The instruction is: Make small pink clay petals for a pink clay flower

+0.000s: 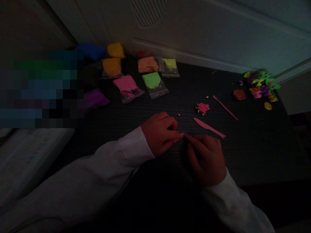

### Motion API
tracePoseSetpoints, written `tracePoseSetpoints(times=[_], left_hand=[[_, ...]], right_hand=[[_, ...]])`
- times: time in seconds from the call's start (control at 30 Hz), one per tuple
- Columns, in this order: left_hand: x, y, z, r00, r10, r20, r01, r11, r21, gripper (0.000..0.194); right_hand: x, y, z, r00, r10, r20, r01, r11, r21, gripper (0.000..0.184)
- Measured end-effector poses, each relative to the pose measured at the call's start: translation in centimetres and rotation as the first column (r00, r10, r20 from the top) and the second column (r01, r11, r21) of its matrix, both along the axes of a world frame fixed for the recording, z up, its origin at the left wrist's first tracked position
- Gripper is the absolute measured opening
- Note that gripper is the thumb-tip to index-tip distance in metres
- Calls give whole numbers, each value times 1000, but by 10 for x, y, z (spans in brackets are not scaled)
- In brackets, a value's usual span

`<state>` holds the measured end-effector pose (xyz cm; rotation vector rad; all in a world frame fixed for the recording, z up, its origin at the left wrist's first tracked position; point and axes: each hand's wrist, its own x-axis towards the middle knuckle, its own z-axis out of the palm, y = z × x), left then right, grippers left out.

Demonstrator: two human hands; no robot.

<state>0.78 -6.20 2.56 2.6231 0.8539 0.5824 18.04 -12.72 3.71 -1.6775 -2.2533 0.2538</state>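
Note:
My left hand [161,134] is closed, pinching a small piece of pink clay [176,140] between its fingertips. From the right, my right hand [207,158] meets it with curled fingers, its fingertips at the end of the same clay; the exact grip is hard to see in the dim light. A tiny pink clay ball [179,115] lies just beyond my left hand. Above my right hand are a pink plastic clay knife [209,127] and a pink clay flower [203,108] with green leaves. A thin pink modelling stick [225,107] rests farther right.
Bags of coloured clay, including a pink bag [127,86] and a green bag [153,82], line the back left. A brown clay lump [239,94] and a cluster of colourful clay shapes [262,85] sit at the far right. A pale panel [194,32] rises behind the dark table [262,155].

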Motion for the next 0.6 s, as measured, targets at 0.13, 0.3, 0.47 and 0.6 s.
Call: tracePoseSetpoints(times=[0.13,0.3,0.47,0.6], left_hand=[[0,0,1,1000,-5,2,5,1000,-1,23],[0,0,0,1000,-13,5,13,1000,-5,24],[0,0,1,1000,-18,4,18,1000,-3,24],[0,0,1,1000,-14,5,14,1000,-10,24]], right_hand=[[0,1,0,1000,6,-9,-6,1000,-11,31],[-1,0,2,999,24,-25,-24,1000,-13,33],[-2,0,2,999,41,-22,-41,999,-13,32],[-1,1,2,999,45,-23,-46,999,-24,32]])
